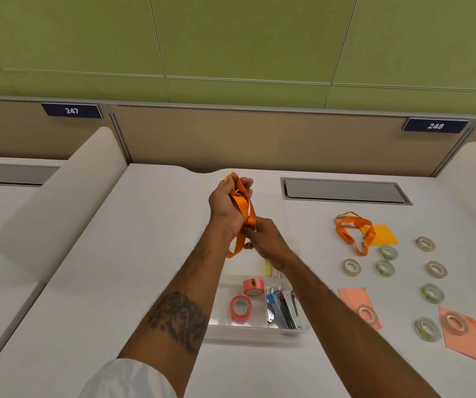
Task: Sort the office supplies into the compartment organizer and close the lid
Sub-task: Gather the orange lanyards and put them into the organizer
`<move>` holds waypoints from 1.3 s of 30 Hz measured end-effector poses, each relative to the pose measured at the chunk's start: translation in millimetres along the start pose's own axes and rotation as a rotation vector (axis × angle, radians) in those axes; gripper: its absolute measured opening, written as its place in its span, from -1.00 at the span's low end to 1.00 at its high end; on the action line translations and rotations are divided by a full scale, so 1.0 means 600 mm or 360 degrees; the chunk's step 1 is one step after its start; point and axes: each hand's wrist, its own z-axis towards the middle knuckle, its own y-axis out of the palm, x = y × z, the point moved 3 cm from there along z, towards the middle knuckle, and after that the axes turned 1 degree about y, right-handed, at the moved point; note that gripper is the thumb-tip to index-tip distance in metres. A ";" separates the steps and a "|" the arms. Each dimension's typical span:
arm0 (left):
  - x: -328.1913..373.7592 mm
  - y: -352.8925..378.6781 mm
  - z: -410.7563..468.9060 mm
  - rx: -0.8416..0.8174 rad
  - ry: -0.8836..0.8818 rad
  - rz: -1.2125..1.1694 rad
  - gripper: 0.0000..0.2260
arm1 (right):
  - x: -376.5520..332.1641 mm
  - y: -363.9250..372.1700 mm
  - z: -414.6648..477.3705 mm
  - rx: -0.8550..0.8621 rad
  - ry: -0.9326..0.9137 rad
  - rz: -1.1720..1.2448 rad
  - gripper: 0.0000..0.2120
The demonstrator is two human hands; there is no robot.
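We hold the orange lanyard (245, 208) looped along our left hand (226, 206), right hand (268, 239) pinching its lower end; the organizer (220, 315) lies beneath, toward us

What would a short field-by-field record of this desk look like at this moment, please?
left hand: holds a folded orange lanyard above the organizer
right hand: pinches the lanyard's lower part
organizer: clear, open, holds two red tape rolls and small mixed items
loose on desk, right side: second orange lanyard, clear tape rolls, sticky notes
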 end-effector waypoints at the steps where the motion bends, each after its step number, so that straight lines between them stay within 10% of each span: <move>1: 0.003 -0.009 0.003 0.0046 0.0007 0.0100 -0.81 | -0.002 -0.005 0.004 0.0028 -0.0008 -0.0055 -0.81; 16: -0.055 -0.106 0.014 -0.0087 0.0049 0.1506 -0.78 | -0.009 -0.036 0.053 -0.0072 0.0080 -0.0206 -0.70; 25: -0.050 -0.158 0.028 -0.0111 0.0075 0.1635 -0.84 | 0.018 -0.038 0.064 0.0157 0.0202 -0.0320 -0.72; 33: -0.094 -0.259 0.043 -0.0246 0.0431 0.3418 -0.47 | 0.072 -0.012 0.063 0.0125 0.0377 -0.0372 -0.72; 39: -0.126 -0.286 0.057 -0.0327 0.0452 0.3772 -0.35 | 0.109 0.023 0.068 -0.0022 0.0380 -0.0999 -0.59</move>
